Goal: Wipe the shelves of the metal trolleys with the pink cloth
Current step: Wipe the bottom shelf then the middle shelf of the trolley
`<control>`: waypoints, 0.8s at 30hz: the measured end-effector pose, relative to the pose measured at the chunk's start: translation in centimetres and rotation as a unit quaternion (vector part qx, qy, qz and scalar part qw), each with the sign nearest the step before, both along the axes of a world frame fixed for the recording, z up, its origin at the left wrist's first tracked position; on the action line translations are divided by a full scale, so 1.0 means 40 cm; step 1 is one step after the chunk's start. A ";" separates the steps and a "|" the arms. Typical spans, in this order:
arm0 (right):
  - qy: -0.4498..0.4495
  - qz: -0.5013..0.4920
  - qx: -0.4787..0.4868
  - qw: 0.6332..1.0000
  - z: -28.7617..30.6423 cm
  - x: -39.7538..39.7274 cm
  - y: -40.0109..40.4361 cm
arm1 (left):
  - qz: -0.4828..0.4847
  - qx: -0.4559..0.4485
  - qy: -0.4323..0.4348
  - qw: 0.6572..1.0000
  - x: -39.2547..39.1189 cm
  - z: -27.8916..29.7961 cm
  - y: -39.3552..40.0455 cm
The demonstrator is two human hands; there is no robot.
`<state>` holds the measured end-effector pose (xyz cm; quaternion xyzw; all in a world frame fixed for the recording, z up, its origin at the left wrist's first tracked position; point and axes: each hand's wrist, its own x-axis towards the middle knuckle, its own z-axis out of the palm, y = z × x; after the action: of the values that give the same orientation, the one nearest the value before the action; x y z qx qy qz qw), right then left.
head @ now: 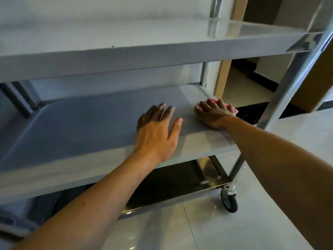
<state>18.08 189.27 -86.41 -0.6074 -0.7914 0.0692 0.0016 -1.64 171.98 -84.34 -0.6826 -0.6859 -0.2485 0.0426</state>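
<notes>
Middle shelf (86, 127) of the metal trolley (281, 98): broad bare grey surface running from frame centre out to the left, bounded by a raised rim along the near edge and a corner post at the right. Left hand (158, 130) flat on that shelf at centre frame, fingers straight and spread apart, palm down, holding nothing. Right hand (214, 112) just to its right, close to the shelf's right edge, fingers laid flat over the pink cloth (228, 105) and pressing it to the metal. Cloth mostly hidden beneath the hand; only a pink fringe visible past the fingertips and at the far side, touching or just over the shelf's right edge, hard to tell which. Top shelf (126, 51) overhanging close above, across the upper frame, leaving a low gap for the arms. Bottom shelf (180, 181) dark and partly hidden beneath the middle one, lower centre. Caster wheel (229, 199) at lower right on the pale tiled floor (252, 228). Left end of the trolley blurred and cut off by the frame edge.
</notes>
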 end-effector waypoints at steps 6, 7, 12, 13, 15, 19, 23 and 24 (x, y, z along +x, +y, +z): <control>0.021 0.021 0.005 1.000 0.004 -0.188 -0.003 | 0.068 -0.012 0.004 0.998 -0.138 -0.004 -0.045; 0.027 0.040 0.002 0.999 0.007 -0.236 -0.005 | 0.082 -0.014 0.006 0.997 -0.167 -0.001 -0.057; 0.019 0.161 -0.003 0.987 0.007 -0.587 -0.094 | 0.170 -0.026 0.011 0.985 -0.321 0.002 -0.142; 0.014 0.193 -0.003 0.981 0.007 -0.662 -0.126 | 0.188 -0.027 0.013 0.982 -0.352 0.002 -0.163; 0.006 0.267 -0.005 0.964 0.004 -0.799 -0.188 | 0.223 -0.019 0.007 0.975 -0.412 0.002 -0.210; 0.002 0.396 0.004 0.918 0.000 -1.016 -0.305 | 0.276 0.037 -0.020 0.960 -0.529 -0.004 -0.314; 0.028 0.474 0.024 0.880 -0.008 -1.161 -0.380 | 0.325 0.053 -0.013 0.944 -0.610 -0.030 -0.393; 0.031 0.477 0.025 0.878 -0.007 -1.184 -0.382 | 0.335 0.049 -0.011 0.941 -0.622 -0.034 -0.403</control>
<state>-29.29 173.99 -86.69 -0.1537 -0.9862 0.0610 0.0080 -26.54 155.86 -85.71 -0.4078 -0.8621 -0.2613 0.1492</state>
